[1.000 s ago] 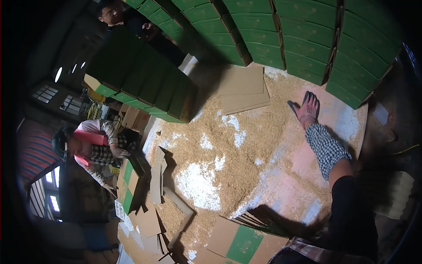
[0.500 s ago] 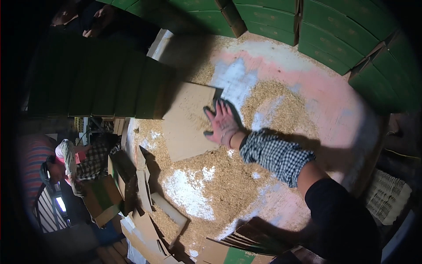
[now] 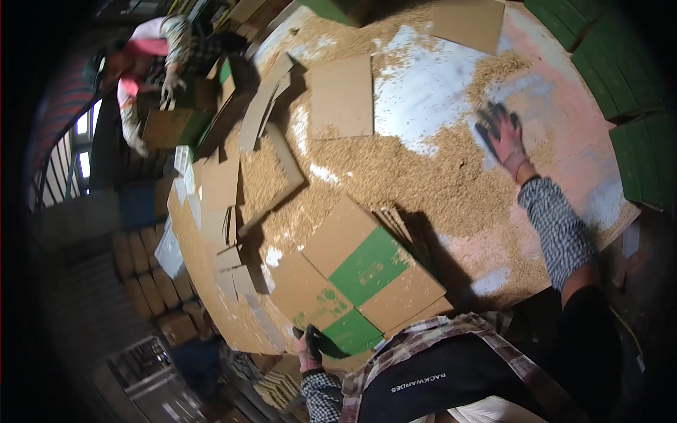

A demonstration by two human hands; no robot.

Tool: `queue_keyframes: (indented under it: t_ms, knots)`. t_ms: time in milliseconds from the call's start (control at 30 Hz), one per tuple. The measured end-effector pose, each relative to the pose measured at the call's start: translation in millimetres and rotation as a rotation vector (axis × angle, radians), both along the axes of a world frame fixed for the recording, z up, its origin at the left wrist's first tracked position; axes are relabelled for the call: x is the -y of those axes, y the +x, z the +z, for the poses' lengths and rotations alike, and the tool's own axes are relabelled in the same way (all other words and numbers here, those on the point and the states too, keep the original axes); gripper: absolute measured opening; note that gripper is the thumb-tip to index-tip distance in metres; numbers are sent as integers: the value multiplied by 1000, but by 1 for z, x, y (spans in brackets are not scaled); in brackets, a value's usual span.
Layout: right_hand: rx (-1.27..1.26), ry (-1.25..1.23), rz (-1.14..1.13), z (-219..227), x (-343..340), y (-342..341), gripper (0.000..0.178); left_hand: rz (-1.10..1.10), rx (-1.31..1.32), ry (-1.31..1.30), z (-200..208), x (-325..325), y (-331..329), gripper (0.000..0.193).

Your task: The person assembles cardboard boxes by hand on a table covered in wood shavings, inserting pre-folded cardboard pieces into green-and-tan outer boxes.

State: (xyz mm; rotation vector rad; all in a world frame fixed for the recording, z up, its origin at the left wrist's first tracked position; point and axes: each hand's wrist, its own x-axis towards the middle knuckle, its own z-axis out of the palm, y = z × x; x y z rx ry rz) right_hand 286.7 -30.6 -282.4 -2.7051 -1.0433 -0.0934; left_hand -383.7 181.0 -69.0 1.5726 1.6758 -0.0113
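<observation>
My left hand [image 3: 310, 350], in a pink and dark glove, pinches the near edge of a flattened carton [image 3: 352, 271], brown with green panels. The carton lies tilted over the table's near side, on other folded cardboard. To the right, my right hand [image 3: 504, 139] is open, fingers spread and holding nothing, over the table by the wood shavings [image 3: 451, 169]. One plain cardboard sheet [image 3: 342, 96] lies on the shavings further off. Another cardboard sheet [image 3: 468, 25] lies at the far edge of the view.
Green cartons [image 3: 613, 63] stand along the right side. A co-worker [image 3: 148, 53] at the far left handles an open carton [image 3: 176, 127]. Loose cardboard pieces [image 3: 264, 99] and an L-shaped strip [image 3: 285, 166] lie on the table's left part. Stacked brown bundles [image 3: 151, 271] are beyond its left edge.
The view has swung, bringing my left hand and the flattened carton into sight. My right hand, spread over a cardboard sheet before, is now off it, over the table surface.
</observation>
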Motion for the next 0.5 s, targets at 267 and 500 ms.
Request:
queue_keyframes:
  t_ms: [267,500]
  knots:
    - [-1584,750,155,231,-23,-212,46,-662,-310,620,32,67,129,90]
    - [-858,947,451,347,-30,-227,69,-1142,216,201,272,-34,91,58]
